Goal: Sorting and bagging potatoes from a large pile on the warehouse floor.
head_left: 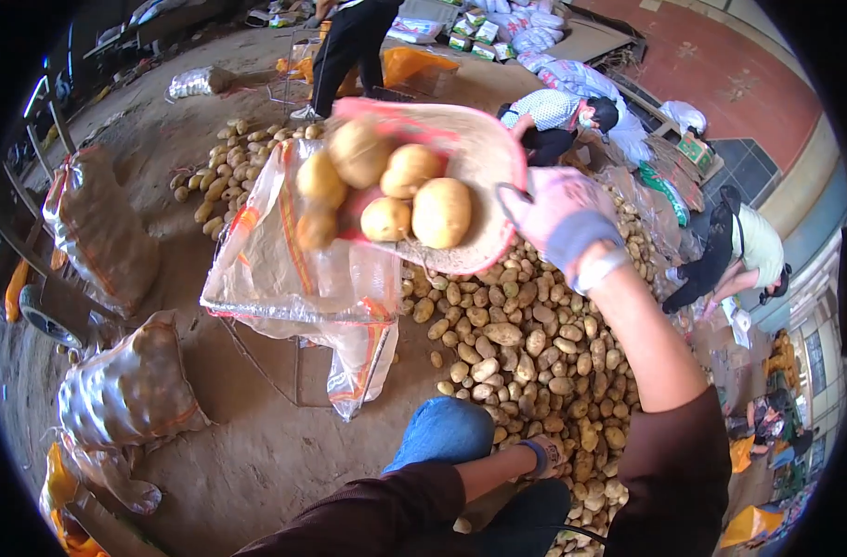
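Note:
My right hand [570,209], in a pink glove with a grey cuff, holds the near end of a red-rimmed, dirt-caked scoop [490,167] by its dark loop handle. Several potatoes [441,212] are at the scoop's tilted far side, some blurred by motion over the bag's mouth. Below them a clear mesh-like plastic bag [291,278] with orange stripes hangs open on a wire stand [298,376]. Low by my knee, my gloved left hand [545,456] rests on a large potato pile [535,362]; its fingers are partly hidden.
Filled sacks stand and lie at left, one upright [99,230], one on its side [127,386]. A smaller potato heap [228,167] lies beyond the bag. One person [354,49] stands ahead; another [556,115] crouches beside the pile, and a third [744,244] bends at right.

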Available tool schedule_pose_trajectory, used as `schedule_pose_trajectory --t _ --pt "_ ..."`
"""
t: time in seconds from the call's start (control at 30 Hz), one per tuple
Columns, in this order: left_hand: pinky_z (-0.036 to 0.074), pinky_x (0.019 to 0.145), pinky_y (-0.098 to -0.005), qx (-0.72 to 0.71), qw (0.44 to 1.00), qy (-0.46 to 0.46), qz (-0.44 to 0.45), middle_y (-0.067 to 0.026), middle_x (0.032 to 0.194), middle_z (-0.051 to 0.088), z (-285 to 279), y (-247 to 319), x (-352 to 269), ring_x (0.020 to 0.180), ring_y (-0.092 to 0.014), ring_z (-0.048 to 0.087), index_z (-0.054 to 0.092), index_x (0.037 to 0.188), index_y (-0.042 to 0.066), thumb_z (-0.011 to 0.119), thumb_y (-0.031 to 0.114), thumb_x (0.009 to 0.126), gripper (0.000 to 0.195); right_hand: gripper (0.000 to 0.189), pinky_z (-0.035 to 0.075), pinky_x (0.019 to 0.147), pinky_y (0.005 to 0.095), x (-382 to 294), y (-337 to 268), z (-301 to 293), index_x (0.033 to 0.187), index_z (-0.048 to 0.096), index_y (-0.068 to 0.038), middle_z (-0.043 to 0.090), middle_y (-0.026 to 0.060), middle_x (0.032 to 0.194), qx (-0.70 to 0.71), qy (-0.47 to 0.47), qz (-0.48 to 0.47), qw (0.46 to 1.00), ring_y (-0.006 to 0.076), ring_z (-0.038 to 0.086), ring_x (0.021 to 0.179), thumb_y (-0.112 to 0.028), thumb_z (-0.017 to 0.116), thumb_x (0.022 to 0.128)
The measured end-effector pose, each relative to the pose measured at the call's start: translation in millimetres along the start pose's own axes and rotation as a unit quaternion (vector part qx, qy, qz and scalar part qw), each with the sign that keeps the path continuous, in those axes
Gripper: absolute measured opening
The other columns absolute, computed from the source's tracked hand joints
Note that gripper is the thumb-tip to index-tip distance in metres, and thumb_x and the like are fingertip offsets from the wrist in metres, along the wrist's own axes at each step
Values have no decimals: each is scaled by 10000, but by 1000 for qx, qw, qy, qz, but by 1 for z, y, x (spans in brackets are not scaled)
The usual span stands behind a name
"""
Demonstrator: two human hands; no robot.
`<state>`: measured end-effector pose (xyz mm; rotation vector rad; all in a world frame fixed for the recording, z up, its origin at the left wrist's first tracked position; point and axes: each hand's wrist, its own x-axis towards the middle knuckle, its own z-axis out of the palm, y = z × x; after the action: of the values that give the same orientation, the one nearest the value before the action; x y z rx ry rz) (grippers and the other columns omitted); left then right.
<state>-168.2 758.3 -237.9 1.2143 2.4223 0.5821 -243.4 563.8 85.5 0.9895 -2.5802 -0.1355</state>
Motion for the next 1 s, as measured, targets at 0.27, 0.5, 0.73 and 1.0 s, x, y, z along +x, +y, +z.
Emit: schedule_pose_trajectory --t 0.27,0.5,0.73,1.0 --pt "430 915 -374 18 998 41 35 -98 1154 590 19 -2 20 1069 -274 556 512 1202 99 383 372 867 451 327 480 612 367 -5 -50 -37 861 623 -122 652 78 732 -221 164 -140 951 233 641 700 -427 508 843" --pt "390 964 -331 41 996 14 76 -108 1232 541 1 3 11 1181 -235 477 519 1210 109 489 476 812 542 379 474 745 413 -60 56 -37 937 647 -77 634 168 915 11 236 17 972 326 603 854 -412 568 776" --pt "388 965 -376 -45 993 108 -22 -160 1289 480 -47 33 -9 1158 -315 477 425 1306 111 405 478 890 555 625 455 829 442 -315 217 11 937 660 -32 627 224 958 -41 17 521 853 375 591 933 -600 434 805" --pt "428 874 -403 -1 977 209 36 -131 1080 594 -35 49 -1 989 -323 555 534 1155 79 517 331 850 396 561 469 729 475 -757 162 125 1020 627 -86 631 231 902 18 -78 818 570 379 608 891 -571 413 836"
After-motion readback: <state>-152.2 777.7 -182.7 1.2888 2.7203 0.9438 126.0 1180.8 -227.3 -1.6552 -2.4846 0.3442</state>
